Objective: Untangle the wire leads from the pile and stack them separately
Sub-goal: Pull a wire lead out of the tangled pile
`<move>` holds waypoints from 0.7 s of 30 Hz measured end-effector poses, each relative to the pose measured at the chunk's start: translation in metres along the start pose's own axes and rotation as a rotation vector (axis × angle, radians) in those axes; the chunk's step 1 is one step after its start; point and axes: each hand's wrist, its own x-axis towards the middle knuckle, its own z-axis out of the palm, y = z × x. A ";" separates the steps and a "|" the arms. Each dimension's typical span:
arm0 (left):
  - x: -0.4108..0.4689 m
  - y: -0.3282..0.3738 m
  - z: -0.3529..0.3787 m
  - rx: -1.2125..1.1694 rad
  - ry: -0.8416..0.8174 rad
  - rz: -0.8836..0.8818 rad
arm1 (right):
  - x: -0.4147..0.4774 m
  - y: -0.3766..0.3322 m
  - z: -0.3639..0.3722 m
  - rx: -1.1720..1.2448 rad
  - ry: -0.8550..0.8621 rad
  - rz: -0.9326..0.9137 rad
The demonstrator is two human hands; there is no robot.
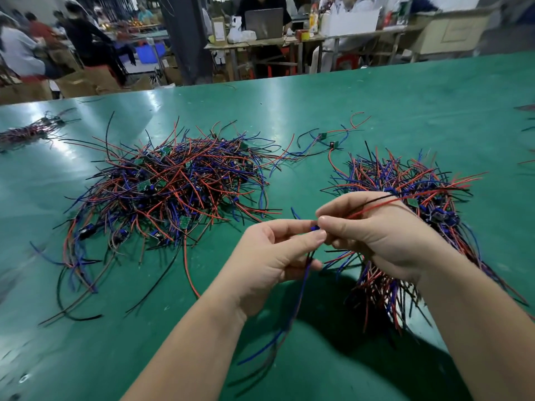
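Wire lead (302, 285) pinched by both our left hand (272, 253) and right hand (376, 235): we judge its trailing ends could snag the neighbouring stack (405, 180).

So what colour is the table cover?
The table cover is green; the head view shows it.

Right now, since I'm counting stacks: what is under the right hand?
Red, blue and black wire leads fan out beneath the right hand over the green table. The hand hides whether it holds them.
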 end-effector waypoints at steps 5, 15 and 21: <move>0.000 -0.003 0.003 0.030 0.041 0.033 | -0.002 -0.005 -0.011 -0.107 -0.014 0.098; -0.008 -0.006 -0.001 0.407 -0.320 -0.164 | 0.008 -0.020 -0.033 0.187 0.481 -0.165; -0.013 -0.002 -0.004 0.374 -0.470 -0.071 | 0.011 -0.022 -0.049 0.467 0.663 -0.215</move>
